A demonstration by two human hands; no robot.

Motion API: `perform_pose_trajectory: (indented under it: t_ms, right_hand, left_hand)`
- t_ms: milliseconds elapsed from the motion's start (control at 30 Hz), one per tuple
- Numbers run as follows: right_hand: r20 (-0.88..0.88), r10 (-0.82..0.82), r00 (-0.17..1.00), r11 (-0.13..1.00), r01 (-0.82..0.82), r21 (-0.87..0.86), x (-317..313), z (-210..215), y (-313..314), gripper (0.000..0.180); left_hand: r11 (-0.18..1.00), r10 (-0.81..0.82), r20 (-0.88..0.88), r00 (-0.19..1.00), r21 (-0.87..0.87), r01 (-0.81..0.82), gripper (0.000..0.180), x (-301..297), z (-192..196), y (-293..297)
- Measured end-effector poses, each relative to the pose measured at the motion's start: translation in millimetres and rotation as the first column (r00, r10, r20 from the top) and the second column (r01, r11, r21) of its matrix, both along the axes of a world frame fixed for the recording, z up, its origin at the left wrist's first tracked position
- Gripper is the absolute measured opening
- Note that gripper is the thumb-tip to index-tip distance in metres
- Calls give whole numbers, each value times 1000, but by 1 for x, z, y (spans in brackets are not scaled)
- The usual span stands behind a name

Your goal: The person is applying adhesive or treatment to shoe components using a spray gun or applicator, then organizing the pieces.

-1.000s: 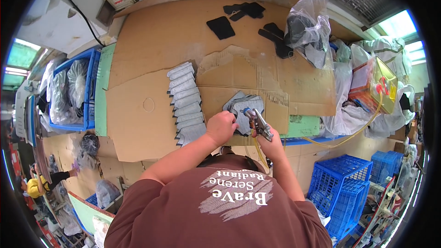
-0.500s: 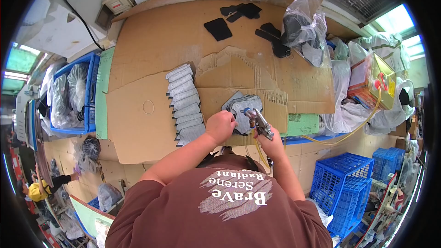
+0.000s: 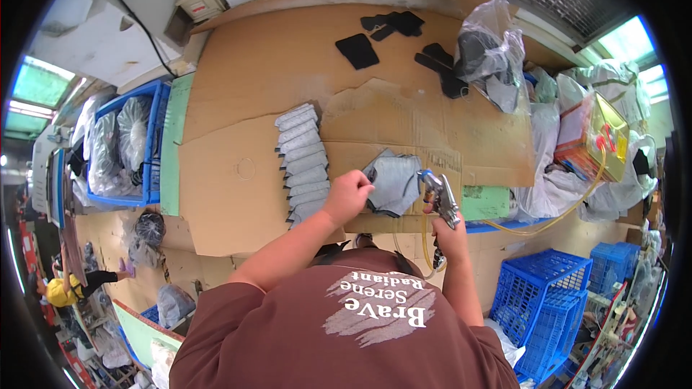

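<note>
My left hand (image 3: 348, 195) rests with curled fingers on the left edge of a small pile of grey fabric pieces (image 3: 397, 181) lying on the cardboard-covered table (image 3: 245, 122). My right hand (image 3: 448, 227) grips a metal spray gun (image 3: 437, 194), whose nozzle points at the pile from the right. A yellow hose (image 3: 555, 220) runs from the gun off to the right. To the left of my left hand, a row of overlapping grey fabric pieces (image 3: 303, 162) lies in a column.
Black fabric pieces (image 3: 359, 50) lie at the far side of the table beside a clear plastic bag (image 3: 489, 54) of material. Blue crates (image 3: 559, 310) stand at the lower right, another blue crate with bagged goods (image 3: 122, 144) at the left. A person in yellow (image 3: 65, 289) is far left.
My left hand has shifted slightly on the grey pile; the spray gun stays beside it. The view has moved a little.
</note>
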State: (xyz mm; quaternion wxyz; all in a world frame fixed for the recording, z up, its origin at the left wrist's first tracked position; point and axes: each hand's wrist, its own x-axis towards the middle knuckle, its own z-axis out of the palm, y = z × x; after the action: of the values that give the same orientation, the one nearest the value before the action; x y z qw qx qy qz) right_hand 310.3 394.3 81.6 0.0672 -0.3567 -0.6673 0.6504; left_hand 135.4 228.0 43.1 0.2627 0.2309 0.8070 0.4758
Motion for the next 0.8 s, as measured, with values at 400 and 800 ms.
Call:
perform_pose_trajectory:
  t_ms: [400, 800]
  right_hand:
    - [20, 138, 990, 990, -138, 23, -3, -2, -7, 22]
    - [-47, 146, 988, 988, -143, 54, -14, 7, -20, 24]
  left_hand:
    - [774, 633, 71, 771, -19, -633, 25, -170, -89, -197]
    - [953, 257, -242, 935, -98, -287, 17, -82, -38, -84]
